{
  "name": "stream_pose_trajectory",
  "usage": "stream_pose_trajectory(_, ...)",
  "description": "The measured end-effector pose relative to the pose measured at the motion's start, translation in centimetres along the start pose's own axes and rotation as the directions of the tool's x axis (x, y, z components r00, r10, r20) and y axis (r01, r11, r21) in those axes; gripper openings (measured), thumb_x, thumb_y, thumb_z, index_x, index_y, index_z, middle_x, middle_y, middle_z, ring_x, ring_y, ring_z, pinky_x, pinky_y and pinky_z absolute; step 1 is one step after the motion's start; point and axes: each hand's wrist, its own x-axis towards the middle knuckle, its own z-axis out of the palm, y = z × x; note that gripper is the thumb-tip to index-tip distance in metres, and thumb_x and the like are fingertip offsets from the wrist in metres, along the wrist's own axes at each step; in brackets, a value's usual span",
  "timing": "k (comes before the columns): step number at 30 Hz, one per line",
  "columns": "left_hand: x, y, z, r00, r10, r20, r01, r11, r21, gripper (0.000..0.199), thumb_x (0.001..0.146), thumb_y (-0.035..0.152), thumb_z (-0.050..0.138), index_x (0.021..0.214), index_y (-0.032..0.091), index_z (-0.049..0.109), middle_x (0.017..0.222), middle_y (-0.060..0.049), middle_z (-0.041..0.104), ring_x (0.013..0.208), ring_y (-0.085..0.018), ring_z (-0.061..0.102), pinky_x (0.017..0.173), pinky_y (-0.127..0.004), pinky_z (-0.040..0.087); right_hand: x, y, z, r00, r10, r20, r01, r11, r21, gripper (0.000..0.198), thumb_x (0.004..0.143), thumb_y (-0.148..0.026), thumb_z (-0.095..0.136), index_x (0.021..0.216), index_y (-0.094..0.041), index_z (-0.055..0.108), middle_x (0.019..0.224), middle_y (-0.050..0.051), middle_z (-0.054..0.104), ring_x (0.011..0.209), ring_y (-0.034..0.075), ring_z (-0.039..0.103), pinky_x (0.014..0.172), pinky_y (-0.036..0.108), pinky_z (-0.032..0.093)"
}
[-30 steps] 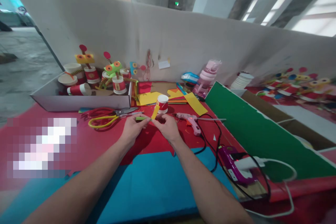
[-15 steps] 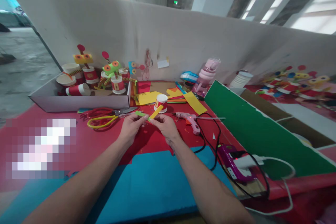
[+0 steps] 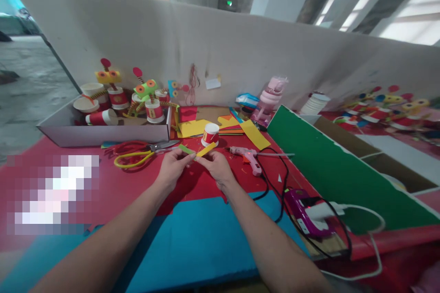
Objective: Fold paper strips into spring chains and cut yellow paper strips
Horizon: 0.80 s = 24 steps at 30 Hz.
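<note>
My left hand (image 3: 175,165) pinches a green paper strip (image 3: 186,149), whose end points up and left. Between the fingers of my right hand (image 3: 216,165) is a yellow paper strip (image 3: 206,149), slanting up to the right. The two strips come together where my fingertips meet, and the joint itself is covered by my fingers. Just beyond the hands stands an upside-down red and white paper cup (image 3: 211,134). A pink glue gun (image 3: 248,153) lies to the right of my right hand, and yellow-handled scissors (image 3: 137,159) lie left of my left hand.
A white box (image 3: 103,135) of paper-cup figures stands back left. Yellow paper sheets (image 3: 256,133) lie behind the cup. On the right are a green board (image 3: 330,169) and a purple power strip (image 3: 305,213) with trailing cables. A blue sheet (image 3: 202,242) covers the near edge.
The yellow strip has tipped lower, toward the right, and the fingertips have drawn closer together at the strips' joint. The cup and tools have stayed put.
</note>
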Motion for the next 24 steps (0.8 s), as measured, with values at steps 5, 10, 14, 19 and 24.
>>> stream_pose_trajectory(5,0.08,-0.10,-0.09,1.000,0.012,0.010,-0.012,1.000,-0.019,0.028,0.068,0.036,0.075,0.064,0.016,0.056,0.053,0.004,0.054,0.050,-0.008,0.045,0.052,-0.021,0.036,0.12,0.11,-0.13,0.998,-0.044,-0.051,0.039,0.996,-0.086,0.026,0.066,-0.032,0.072,0.086,-0.015,0.070,0.088,0.007,0.074,0.081,0.021,0.066,0.076,0.032,0.050)
stream_pose_trajectory(10,0.11,0.00,-0.19,0.999,0.022,0.026,-0.022,1.000,-0.002,0.025,0.069,0.035,0.074,0.066,0.016,0.059,0.056,0.003,0.056,0.053,-0.008,0.048,0.055,-0.020,0.038,0.06,-0.31,-0.13,0.996,-0.062,-0.057,0.051,0.983,-0.178,0.025,0.067,-0.033,0.070,0.084,-0.015,0.070,0.084,0.006,0.073,0.079,0.021,0.066,0.072,0.031,0.050)
stream_pose_trajectory(14,0.13,0.08,-0.17,0.999,0.032,0.027,-0.032,0.999,-0.014,0.025,0.069,0.034,0.075,0.065,0.016,0.059,0.054,0.003,0.055,0.052,-0.008,0.048,0.055,-0.020,0.037,0.04,-0.35,0.09,0.997,-0.064,-0.032,0.060,0.991,-0.122,0.022,0.067,-0.032,0.069,0.082,-0.015,0.069,0.083,0.005,0.073,0.076,0.019,0.066,0.070,0.029,0.049)
stream_pose_trajectory(19,0.09,-0.04,-0.12,0.998,0.008,0.063,-0.003,0.997,-0.081,0.023,0.070,0.034,0.073,0.068,0.016,0.060,0.056,0.003,0.056,0.052,-0.008,0.049,0.054,-0.021,0.038,0.03,-0.02,0.28,0.995,-0.065,-0.073,0.059,0.995,-0.077,0.023,0.065,-0.032,0.071,0.080,-0.015,0.068,0.081,0.005,0.073,0.075,0.019,0.066,0.070,0.029,0.049)
stream_pose_trajectory(24,0.09,0.01,-0.15,0.998,0.030,0.046,-0.027,0.997,-0.070,0.021,0.068,0.031,0.075,0.070,0.015,0.062,0.058,0.002,0.058,0.055,-0.008,0.050,0.057,-0.020,0.039,-0.14,-0.01,0.40,0.996,-0.060,-0.068,0.057,0.998,-0.039,0.023,0.066,-0.031,0.071,0.082,-0.014,0.069,0.082,0.005,0.073,0.076,0.019,0.065,0.071,0.028,0.049)
